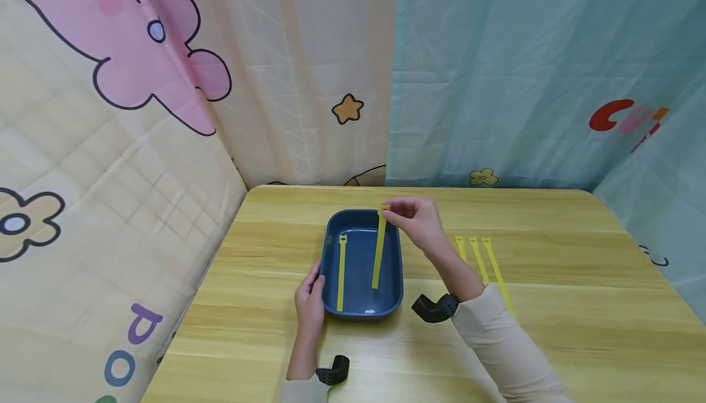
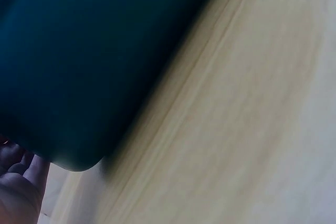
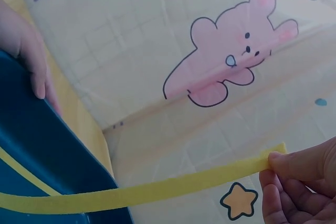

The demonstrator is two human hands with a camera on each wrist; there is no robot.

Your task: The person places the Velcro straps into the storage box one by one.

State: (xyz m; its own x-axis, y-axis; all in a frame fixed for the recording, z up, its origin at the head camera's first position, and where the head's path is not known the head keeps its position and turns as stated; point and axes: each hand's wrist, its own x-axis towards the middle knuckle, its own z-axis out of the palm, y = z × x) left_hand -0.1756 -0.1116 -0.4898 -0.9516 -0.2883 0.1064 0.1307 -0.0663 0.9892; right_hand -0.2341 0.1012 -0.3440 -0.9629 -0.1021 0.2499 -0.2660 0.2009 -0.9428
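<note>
My right hand pinches a flat yellow cable tie by its slotted head, between thumb and fingers. The strip hangs over the right half of a dark blue tray. In the right wrist view this cable tie stretches left from the fingertips across the tray wall. Another yellow cable tie lies lengthwise inside the tray on the left. My left hand holds the tray's left side, thumb near the rim. The left wrist view shows the tray's dark outer wall and part of that hand.
Three more yellow cable ties lie side by side on the wooden table, right of the tray, partly behind the right forearm. Printed curtains hang behind the table and at its sides. Each wrist carries a black camera mount.
</note>
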